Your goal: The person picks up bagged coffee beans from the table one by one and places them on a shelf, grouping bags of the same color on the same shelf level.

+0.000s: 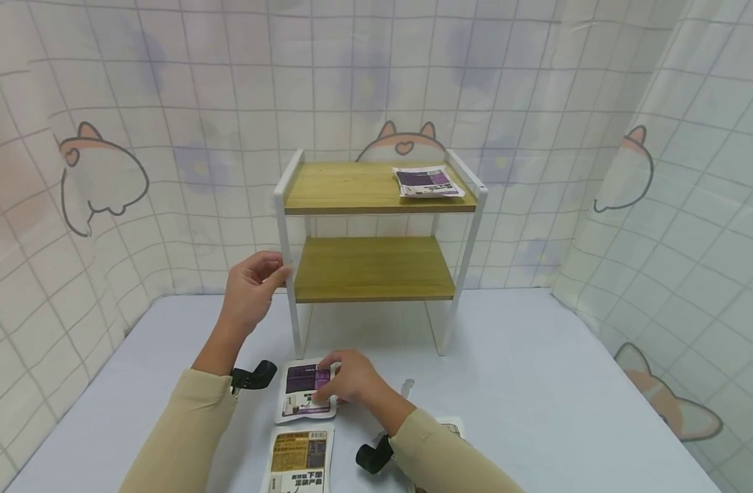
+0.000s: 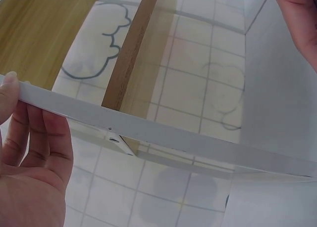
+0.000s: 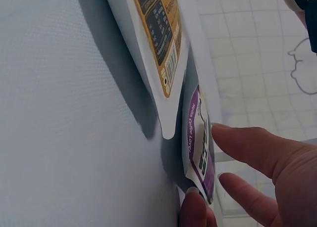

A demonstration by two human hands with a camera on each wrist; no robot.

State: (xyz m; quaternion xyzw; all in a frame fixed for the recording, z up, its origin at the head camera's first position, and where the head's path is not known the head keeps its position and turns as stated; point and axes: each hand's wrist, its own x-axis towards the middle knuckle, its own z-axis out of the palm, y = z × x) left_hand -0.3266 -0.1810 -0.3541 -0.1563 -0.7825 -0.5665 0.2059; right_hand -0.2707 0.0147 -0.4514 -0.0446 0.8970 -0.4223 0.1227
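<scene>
My left hand (image 1: pixel 248 291) holds the white front left leg of a two-tier shelf rack (image 1: pixel 288 263). In the left wrist view, the thumb lies on one side of the white bar (image 2: pixel 163 130) and the curled fingers on the other. A white and purple coffee pouch (image 1: pixel 302 390) lies on the table in front of the rack. My right hand (image 1: pixel 353 378) grips its right side, thumb and forefinger over its face. The right wrist view shows another fingertip (image 3: pixel 193 197) tucked at the edge of the purple pouch (image 3: pixel 197 138).
Another purple-labelled pouch (image 1: pixel 427 182) lies on the upper wooden board (image 1: pixel 345 183), at the right. Below it is the lower board (image 1: pixel 376 270). A brown-labelled pouch (image 1: pixel 299 459) lies nearer me, and a further pouch (image 1: pixel 451 426) shows partly behind my right sleeve. Grid-patterned curtains surround the table.
</scene>
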